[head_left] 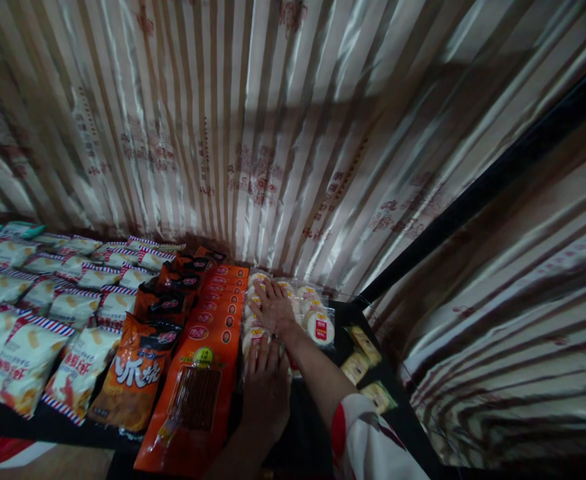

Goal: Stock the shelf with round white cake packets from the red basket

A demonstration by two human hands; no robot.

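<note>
Clear packs of round white crackers point(319, 325) with small red and yellow labels lie in rows on the dark table. My right hand point(275, 310) rests palm down on the farther packs of the left row, its fingers spread. Nearer to me, my left hand point(267, 383) lies flat over the front packs, fingers stretched out and pointing away. Neither hand is gripping a pack; the crackers under the palms are hidden. Just left of the hands is an overlapping row of orange packs point(230, 360), the front one with brown sticks in its window.
Farther left are orange-and-black snack bags point(133, 373), then rows of white snack bags point(75, 307) with striped edges, and green packs point(21, 230). Several small yellowish packs point(356, 367) lie at right. Behind hangs a pleated curtain point(253, 133); a dark pole point(473, 193) slants along the right.
</note>
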